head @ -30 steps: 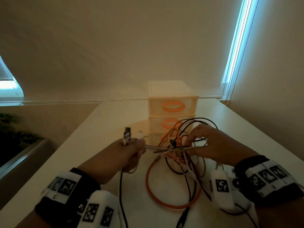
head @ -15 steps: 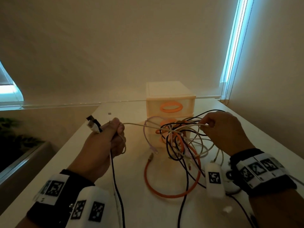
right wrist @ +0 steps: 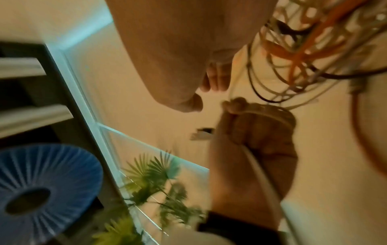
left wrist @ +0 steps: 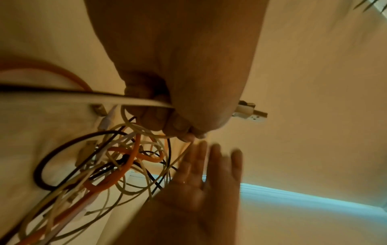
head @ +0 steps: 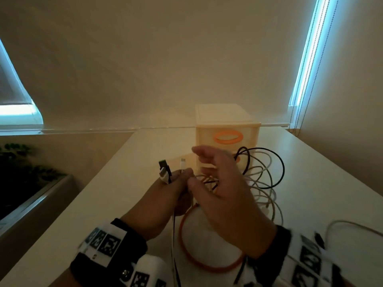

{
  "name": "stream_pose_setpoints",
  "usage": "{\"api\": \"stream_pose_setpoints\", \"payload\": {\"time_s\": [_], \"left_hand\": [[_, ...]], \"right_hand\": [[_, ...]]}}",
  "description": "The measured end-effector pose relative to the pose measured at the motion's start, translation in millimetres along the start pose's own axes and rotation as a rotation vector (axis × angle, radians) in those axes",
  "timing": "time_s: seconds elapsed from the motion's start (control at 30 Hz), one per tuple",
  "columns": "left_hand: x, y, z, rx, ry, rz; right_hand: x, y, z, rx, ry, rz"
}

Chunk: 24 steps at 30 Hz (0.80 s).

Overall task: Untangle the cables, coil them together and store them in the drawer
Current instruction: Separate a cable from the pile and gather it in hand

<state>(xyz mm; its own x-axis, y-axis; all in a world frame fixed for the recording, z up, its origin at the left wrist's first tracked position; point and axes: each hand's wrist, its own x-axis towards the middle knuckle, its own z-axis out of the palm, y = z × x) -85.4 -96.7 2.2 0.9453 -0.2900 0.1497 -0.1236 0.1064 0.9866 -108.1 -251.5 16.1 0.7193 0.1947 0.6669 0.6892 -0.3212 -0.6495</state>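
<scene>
A tangle of black, white and orange cables lies on the white table in front of a cream drawer unit with orange handles. One orange cable loops toward me. My left hand grips several cable ends in a fist, and their plugs stick up above it. The left wrist view shows this fist on white and black cables. My right hand hovers just right of the left fist, blurred, fingers straight and holding nothing.
A window blind cord hangs at the back right by the wall. A plant stands below the table's left edge. A loose white cable lies near my right wrist. A blue pleated object appears in the right wrist view.
My right hand let go of the cable loops and swung left to the left fist. The left hand came back toward the centre. The tangle dropped in front of the drawers.
</scene>
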Motion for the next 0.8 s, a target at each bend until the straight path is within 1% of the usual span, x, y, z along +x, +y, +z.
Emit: {"api": "stream_pose_setpoints", "payload": {"time_s": [0.07, 0.1, 0.17, 0.23, 0.27, 0.37, 0.43, 0.47, 0.53, 0.57, 0.63, 0.7, 0.73, 0.8], "left_hand": [[0.5, 0.7, -0.9, -0.038, 0.011, -0.003], [1.5, 0.6, -1.7, -0.053, 0.032, -0.010], [3.8, 0.3, -4.0, -0.111, 0.096, -0.015], [6.1, 2.4, -10.0, -0.291, 0.153, -0.013], [6.5, 5.0, -13.9, -0.433, 0.145, -0.004], [5.9, 13.3, -29.4, -0.848, 0.033, 0.057], [4.3, 18.1, -37.5, -0.991, -0.080, 0.120], [2.6, 20.3, -38.3, -1.017, -0.179, 0.139], [-1.1, 23.7, -31.5, -0.964, -0.398, 0.116], [-3.1, 23.9, -25.1, -0.873, -0.490, 0.085], [-7.2, 20.1, -12.8, -0.597, -0.599, 0.006], [-10.4, 13.2, -4.3, -0.340, -0.623, -0.089], [-10.6, 10.3, -2.3, -0.255, -0.590, -0.123], [-9.2, 8.4, -0.7, -0.160, -0.461, -0.136]], "right_hand": [[-4.5, 16.2, 9.7, -0.078, -0.067, 0.055], [-2.8, 21.6, 8.1, -0.030, -0.095, 0.123], [-0.6, 32.0, -0.7, -0.039, -0.167, 0.165], [0.4, 37.7, -8.6, -0.134, -0.207, 0.164], [1.5, 37.4, -12.7, -0.118, -0.210, 0.200], [7.6, 36.1, -25.2, -0.016, -0.212, 0.335], [11.3, 34.8, -32.0, -0.051, -0.265, 0.417], [12.4, 34.4, -33.9, -0.060, -0.278, 0.449], [15.1, 35.3, -34.2, -0.089, -0.238, 0.458], [16.5, 36.0, -33.4, -0.107, -0.186, 0.444], [17.9, 35.5, -31.2, -0.137, -0.083, 0.381], [15.9, 34.4, -29.4, -0.164, -0.024, 0.311], [13.9, 33.3, -28.4, -0.164, -0.010, 0.275], [9.6, 28.3, -28.1, -0.123, -0.004, 0.194]]}}
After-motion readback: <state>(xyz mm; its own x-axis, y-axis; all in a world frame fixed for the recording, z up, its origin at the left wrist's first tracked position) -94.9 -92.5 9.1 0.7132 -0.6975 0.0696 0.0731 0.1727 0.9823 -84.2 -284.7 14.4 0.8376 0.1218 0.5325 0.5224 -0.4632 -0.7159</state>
